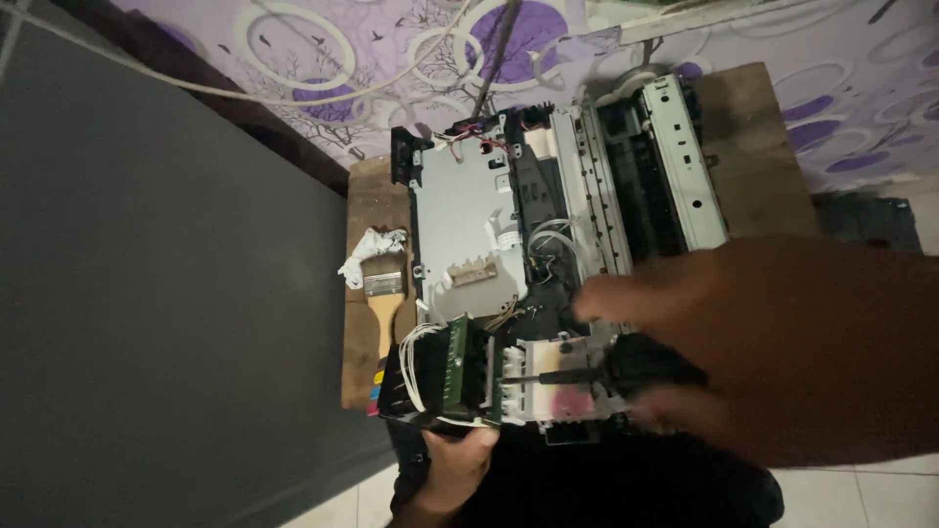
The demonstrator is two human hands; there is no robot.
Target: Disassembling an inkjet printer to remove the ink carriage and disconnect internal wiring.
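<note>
An opened printer chassis (pixel 460 210) with bare metal plates, wires and rails lies on a wooden board (pixel 753 147). My left hand (pixel 452 462) grips the near lower edge of the chassis, under a green circuit board (pixel 456 364) with white wires. My right hand (pixel 782 342), large and blurred close to the camera, holds a black-handled screwdriver (pixel 587 374). Its tip points left into the white, pink-stained part (pixel 553 391) beside the circuit board.
A wooden-handled paintbrush (pixel 383 298) and a crumpled white cloth (pixel 367 252) lie on the board left of the chassis. A dark grey wall fills the left side. Purple patterned sheeting (pixel 323 68) covers the floor beyond, with a white cable across it.
</note>
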